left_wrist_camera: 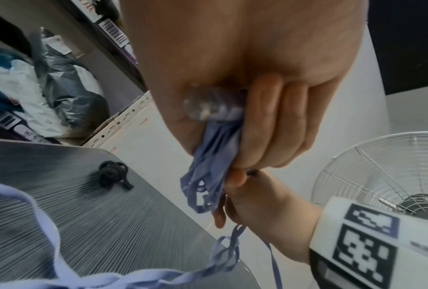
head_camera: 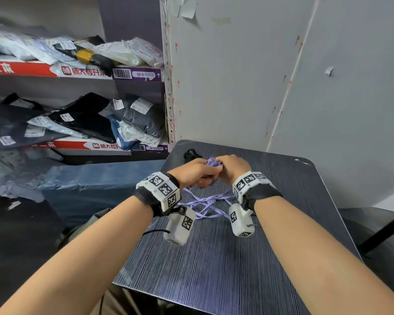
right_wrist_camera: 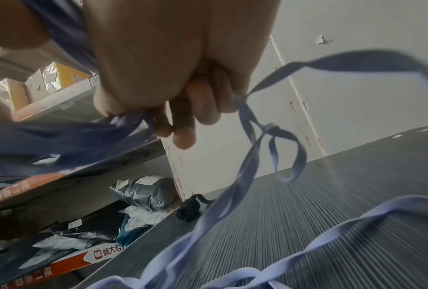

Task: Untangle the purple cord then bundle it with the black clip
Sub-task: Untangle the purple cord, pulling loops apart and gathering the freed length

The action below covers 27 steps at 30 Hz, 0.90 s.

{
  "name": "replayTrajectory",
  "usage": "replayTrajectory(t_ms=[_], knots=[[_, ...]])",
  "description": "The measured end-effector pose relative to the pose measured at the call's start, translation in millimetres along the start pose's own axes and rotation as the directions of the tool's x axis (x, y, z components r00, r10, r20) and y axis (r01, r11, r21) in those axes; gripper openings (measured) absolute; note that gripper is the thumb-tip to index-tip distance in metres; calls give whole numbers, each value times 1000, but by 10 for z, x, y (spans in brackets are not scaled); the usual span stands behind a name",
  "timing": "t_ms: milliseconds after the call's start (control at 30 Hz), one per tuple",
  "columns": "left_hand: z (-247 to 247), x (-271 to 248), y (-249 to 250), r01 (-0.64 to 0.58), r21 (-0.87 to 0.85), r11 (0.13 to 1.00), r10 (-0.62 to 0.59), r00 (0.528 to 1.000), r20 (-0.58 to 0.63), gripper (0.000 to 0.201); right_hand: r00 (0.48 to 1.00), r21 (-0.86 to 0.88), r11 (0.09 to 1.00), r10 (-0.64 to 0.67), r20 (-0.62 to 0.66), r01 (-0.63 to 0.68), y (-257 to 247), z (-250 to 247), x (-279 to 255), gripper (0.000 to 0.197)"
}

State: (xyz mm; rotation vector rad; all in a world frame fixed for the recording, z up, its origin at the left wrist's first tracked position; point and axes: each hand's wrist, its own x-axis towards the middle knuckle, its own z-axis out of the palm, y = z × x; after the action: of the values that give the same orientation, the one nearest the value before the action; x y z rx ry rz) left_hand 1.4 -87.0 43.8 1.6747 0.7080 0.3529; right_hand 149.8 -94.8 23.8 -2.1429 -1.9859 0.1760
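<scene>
The purple cord (head_camera: 210, 163) is a flat lilac band, bunched between both hands above the far part of the striped table (head_camera: 225, 258). My left hand (head_camera: 197, 172) grips a wad of gathered loops (left_wrist_camera: 212, 156). My right hand (head_camera: 231, 165) curls round the cord (right_wrist_camera: 242, 109) beside it. Loose tangled strands (head_camera: 208, 204) trail down onto the table between my wrists. The black clip (head_camera: 191, 153) lies on the table's far left corner, beyond my left hand, and also shows in the wrist views as the black clip (left_wrist_camera: 113, 175) and the black clip (right_wrist_camera: 190, 207).
Shelves (head_camera: 77, 73) full of parcel bags stand to the left. A grey wall panel (head_camera: 237, 76) rises behind the table. A blue wrapped package (head_camera: 96, 185) lies left of the table. A wire fan guard (left_wrist_camera: 380, 172) sits to the right.
</scene>
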Motion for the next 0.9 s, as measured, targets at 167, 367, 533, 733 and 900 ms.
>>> replayTrajectory(t_ms=[167,367,533,733,900], knots=[[-3,2,-41,1,-75,997,-6,997,-77,41,1000,-15,1000,20,-9,-20,-1,26,16,23],[-35,53,-109,-85,-221,971,33,973,-229,40,997,472,881,1,-72,33,190,1,-12,30],[-163,140,-81,-136,-305,943,-17,893,-450,40,998,412,911,13,-55,11,427,2,-48,46],[-325,167,71,-186,-276,943,-44,752,-658,36,994,-4,995,97,44,-97,709,43,-2,31],[-330,184,129,-238,-280,930,-19,731,-682,39,966,-211,964,109,-233,-160,631,-12,100,24]])
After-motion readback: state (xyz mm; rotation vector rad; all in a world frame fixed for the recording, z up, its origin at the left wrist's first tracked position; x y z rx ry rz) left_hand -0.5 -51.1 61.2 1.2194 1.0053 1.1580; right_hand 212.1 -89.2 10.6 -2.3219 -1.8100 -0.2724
